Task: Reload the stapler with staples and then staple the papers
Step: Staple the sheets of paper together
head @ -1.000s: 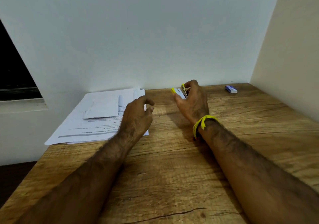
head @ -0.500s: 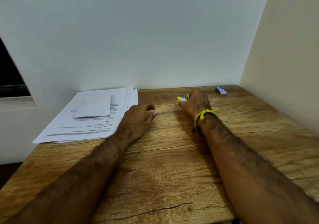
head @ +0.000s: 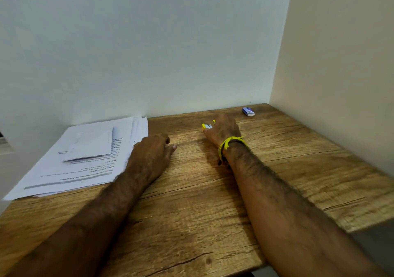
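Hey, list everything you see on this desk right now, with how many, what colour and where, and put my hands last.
Desk: one, brown wood grain, set into a corner of two pale walls.
Papers: one loose stack, white with printed text, far left of the desk, a smaller folded sheet on top.
Small box: one, blue and white, far right corner.
Stapler: one, yellow and silver, mostly hidden in the right hand.
Wrist thread: one, yellow, on the right wrist.
Left hand: fingers relaxed, resting at the papers' right edge.
Right hand: grips the stapler.
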